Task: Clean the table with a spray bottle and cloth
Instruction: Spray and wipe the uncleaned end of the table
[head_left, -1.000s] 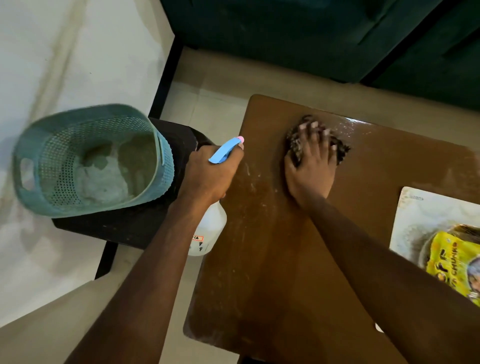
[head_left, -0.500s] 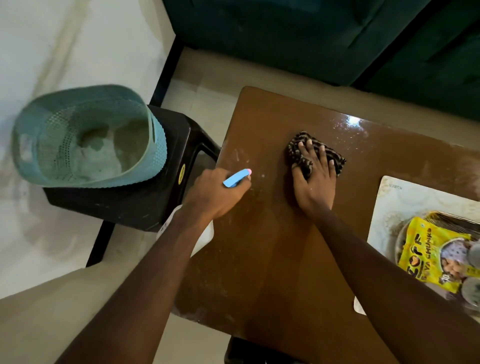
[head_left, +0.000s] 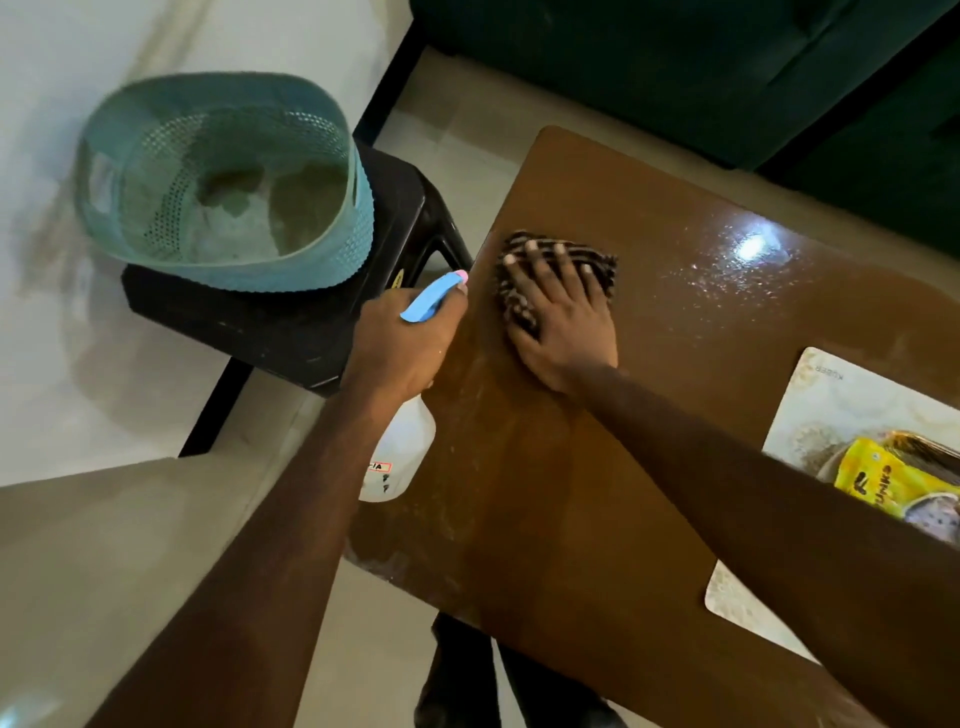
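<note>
Partial "UNKS" on yellow packet (head_left: 878, 480); upside-down "KUBER" on placemat (head_left: 831, 410)

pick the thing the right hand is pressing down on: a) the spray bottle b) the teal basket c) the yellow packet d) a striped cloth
D: the right hand lies spread flat on the dark striped cloth, while the left hand is the one that grips the spray bottle.

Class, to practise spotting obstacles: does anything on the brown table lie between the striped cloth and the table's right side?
Yes. A pale rounded placemat bearing a yellow snack packet lies right of the dark striped cloth under the right hand.
</note>
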